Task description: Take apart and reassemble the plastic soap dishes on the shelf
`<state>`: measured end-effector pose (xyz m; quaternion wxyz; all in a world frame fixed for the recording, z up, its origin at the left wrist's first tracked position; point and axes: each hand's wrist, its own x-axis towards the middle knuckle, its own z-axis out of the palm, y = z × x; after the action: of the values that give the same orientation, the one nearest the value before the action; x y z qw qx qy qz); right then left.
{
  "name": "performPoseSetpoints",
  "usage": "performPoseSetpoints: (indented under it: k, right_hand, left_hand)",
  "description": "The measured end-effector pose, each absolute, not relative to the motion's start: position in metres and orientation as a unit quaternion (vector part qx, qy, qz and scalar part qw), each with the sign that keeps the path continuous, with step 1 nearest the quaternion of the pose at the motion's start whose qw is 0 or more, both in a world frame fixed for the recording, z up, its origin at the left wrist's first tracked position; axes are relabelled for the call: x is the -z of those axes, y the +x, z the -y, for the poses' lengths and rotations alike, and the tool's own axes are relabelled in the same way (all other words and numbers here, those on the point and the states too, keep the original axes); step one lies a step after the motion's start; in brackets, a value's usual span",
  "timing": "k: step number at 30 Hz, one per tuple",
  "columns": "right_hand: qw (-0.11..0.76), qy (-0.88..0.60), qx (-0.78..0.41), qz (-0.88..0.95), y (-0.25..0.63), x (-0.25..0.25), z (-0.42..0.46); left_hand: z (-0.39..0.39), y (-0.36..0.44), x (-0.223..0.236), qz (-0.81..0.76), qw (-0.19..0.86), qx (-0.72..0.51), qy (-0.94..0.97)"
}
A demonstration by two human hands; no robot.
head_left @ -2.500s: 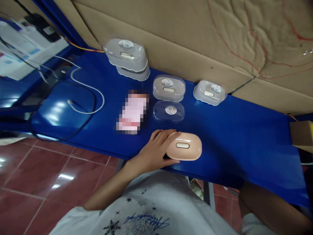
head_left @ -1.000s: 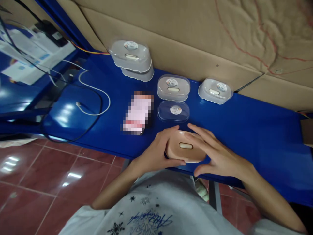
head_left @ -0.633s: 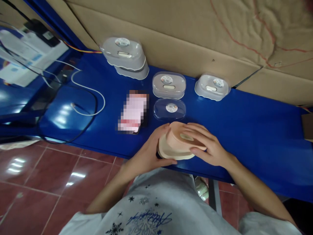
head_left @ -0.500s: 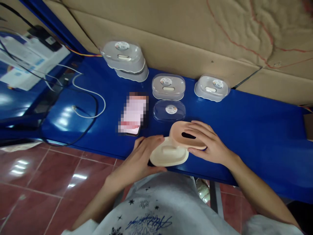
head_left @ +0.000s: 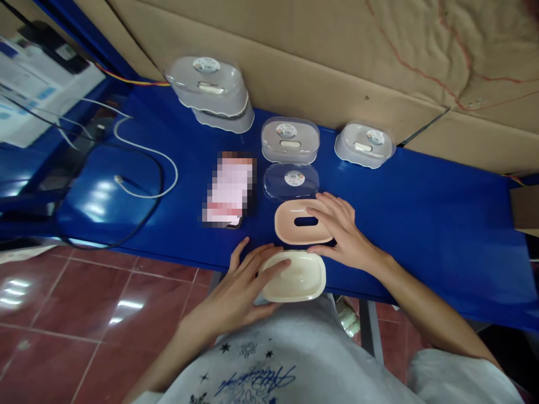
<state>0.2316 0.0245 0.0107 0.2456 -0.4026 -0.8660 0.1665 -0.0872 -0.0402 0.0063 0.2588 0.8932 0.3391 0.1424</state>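
Note:
My right hand (head_left: 343,230) grips the right end of a peach oval soap dish tray (head_left: 284,224), thumb below and fingers over the far rim. The tray has a long slot in its middle, through which the blue table shows. Nearer to me, a cream oval soap dish base (head_left: 309,283) lies at the table's front edge. Around its left end is my left hand (head_left: 252,278), with one finger reaching over the inside and the thumb low at the near side. Just beyond the peach tray rests a clear lid (head_left: 275,182) with a round label.
Behind the lid stands a lidded soap dish (head_left: 269,146), with another (head_left: 349,151) to its right. Two more are stacked (head_left: 219,90) at the back left. A phone (head_left: 229,188), blurred out, lies on the blue table (head_left: 442,224). Cables (head_left: 168,193) trail at the left.
The peach tray has moved left and off the cream base, now lying beyond it. The cream base has come nearer to me. Both hands still have hold of their pieces.

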Motion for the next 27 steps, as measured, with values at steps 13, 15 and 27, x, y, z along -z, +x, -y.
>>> performPoseSetpoints:
  k: [13, 15, 27]
  right_hand:
    - [0.418, -0.354, -0.321, 0.773, 0.237, -0.036, 0.001]
    - [0.367, -0.300, -0.355, 0.806, 0.235, -0.036, 0.007]
    - [0.281, -0.311, -0.260, 0.870, 0.229, -0.018, 0.001]
  left_hand:
    - [0.068, -0.059, 0.000, -0.341, 0.570, -0.417, 0.620]
    - [0.070, -0.053, -0.002, -0.340, 0.604, -0.452, 0.562]
    - [0.079, -0.049, -0.013, -0.463, 0.770, -0.436, 0.054]
